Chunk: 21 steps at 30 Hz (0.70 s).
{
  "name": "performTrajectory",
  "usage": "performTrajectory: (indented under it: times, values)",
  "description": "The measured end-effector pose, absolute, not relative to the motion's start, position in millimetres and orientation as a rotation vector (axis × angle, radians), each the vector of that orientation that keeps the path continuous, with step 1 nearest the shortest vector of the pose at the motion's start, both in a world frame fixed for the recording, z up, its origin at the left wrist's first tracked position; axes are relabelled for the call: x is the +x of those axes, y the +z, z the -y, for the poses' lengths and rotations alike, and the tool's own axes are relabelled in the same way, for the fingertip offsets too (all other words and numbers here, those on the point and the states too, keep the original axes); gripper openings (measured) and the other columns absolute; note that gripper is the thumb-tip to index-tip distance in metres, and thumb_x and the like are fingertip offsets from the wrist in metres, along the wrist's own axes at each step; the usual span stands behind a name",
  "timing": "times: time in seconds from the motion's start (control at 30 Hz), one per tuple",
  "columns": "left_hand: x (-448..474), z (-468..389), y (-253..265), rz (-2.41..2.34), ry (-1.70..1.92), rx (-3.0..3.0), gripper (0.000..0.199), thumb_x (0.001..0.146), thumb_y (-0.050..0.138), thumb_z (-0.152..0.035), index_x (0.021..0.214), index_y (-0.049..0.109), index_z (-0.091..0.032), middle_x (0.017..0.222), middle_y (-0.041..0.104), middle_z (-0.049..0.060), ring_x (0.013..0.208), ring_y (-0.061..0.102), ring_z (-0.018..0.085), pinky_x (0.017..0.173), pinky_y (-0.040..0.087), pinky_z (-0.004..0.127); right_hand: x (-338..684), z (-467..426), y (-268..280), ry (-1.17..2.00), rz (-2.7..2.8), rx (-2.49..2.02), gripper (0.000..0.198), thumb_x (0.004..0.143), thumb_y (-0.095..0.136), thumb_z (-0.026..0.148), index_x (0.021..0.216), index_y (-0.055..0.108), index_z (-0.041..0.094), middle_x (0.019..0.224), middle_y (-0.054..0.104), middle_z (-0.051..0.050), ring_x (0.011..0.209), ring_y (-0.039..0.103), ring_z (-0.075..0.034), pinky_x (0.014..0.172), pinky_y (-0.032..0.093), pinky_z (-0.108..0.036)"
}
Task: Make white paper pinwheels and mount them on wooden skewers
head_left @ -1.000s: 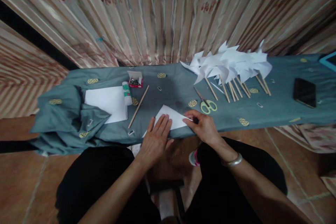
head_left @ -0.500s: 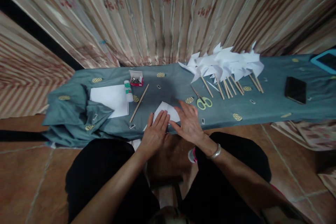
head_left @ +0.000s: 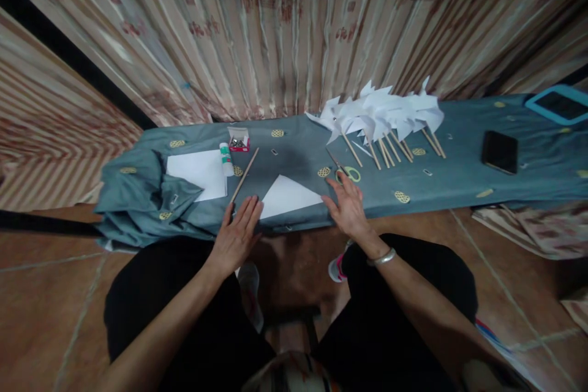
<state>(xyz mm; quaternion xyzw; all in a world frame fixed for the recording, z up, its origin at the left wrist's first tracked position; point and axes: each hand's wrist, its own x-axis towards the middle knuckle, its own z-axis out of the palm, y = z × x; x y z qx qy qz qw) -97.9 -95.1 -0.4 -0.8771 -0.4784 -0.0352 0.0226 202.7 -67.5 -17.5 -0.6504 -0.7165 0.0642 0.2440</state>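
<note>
A white sheet of paper folded into a triangle (head_left: 288,197) lies flat near the front edge of the cloth, between my two hands. My left hand (head_left: 236,234) rests at its left corner, fingers stretched out, close to the lower end of a thin wooden stick (head_left: 244,175). At the triangle's right corner is my right hand (head_left: 348,205), its fingers apart and gripping nothing. Just beyond that hand's fingertips lie scissors with light green handles (head_left: 353,174), partly covered by the fingers.
White paper pinwheels (head_left: 386,113) on wooden sticks lie at the back right. A black phone (head_left: 500,152) and a blue-framed tablet (head_left: 558,104) are farther right. To the left are a glue stick (head_left: 226,159), a small red box of metal pins (head_left: 239,141) and a paper stack (head_left: 202,171).
Both hands have moved apart, left hand to the left, right hand to the right, uncovering the folded paper. The whole view has shifted slightly.
</note>
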Motion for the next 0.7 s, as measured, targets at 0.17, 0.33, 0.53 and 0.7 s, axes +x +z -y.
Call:
performTrajectory:
  times: [0.17, 0.33, 0.53, 0.7]
  values:
    - [-108, 103, -4, 1.526, -0.103, -2.665, 0.057, 0.093, 0.043, -0.020, 0.148, 0.035, -0.007, 0.155, 0.032, 0.019, 0.146, 0.028, 0.030, 0.118, 0.017, 0.055, 202, 68, -21, 0.186, 1.961, -1.734, 0.040, 0.098, 0.038, 0.031, 0.129, 0.057, 0.016, 0.147, 0.044, -0.020, 0.137, 0.039, -0.030, 0.108, 0.032, -0.051]
    - [-105, 105, -7, 1.565, -0.124, -2.628, 0.057, 0.093, 0.043, -0.020, 0.147, 0.035, -0.005, 0.154, 0.032, 0.021, 0.146, 0.027, 0.032, 0.117, 0.016, 0.057, 205, 66, -8, 0.141, 1.904, -1.756, 0.040, 0.099, 0.032, 0.027, 0.126, 0.059, 0.017, 0.146, 0.047, -0.018, 0.136, 0.041, -0.029, 0.109, 0.030, -0.051]
    - [-101, 105, -8, 1.570, -0.174, -2.618, 0.058, 0.093, 0.043, -0.021, 0.147, 0.033, -0.003, 0.154, 0.033, 0.022, 0.145, 0.028, 0.032, 0.117, 0.014, 0.058, 197, 57, 10, 0.375, 2.015, -1.569, 0.041, 0.095, 0.048, 0.043, 0.125, 0.061, 0.019, 0.145, 0.049, -0.016, 0.137, 0.041, -0.029, 0.111, 0.030, -0.051]
    - [-102, 106, -7, 1.612, -0.264, -2.641, 0.058, 0.093, 0.044, -0.021, 0.148, 0.032, -0.005, 0.153, 0.034, 0.023, 0.145, 0.028, 0.032, 0.117, 0.015, 0.058, 189, 42, 6, 0.694, 1.955, -1.459, 0.020, 0.079, 0.067, 0.033, 0.095, 0.071, 0.021, 0.138, 0.056, -0.013, 0.128, 0.052, -0.030, 0.108, 0.035, -0.050]
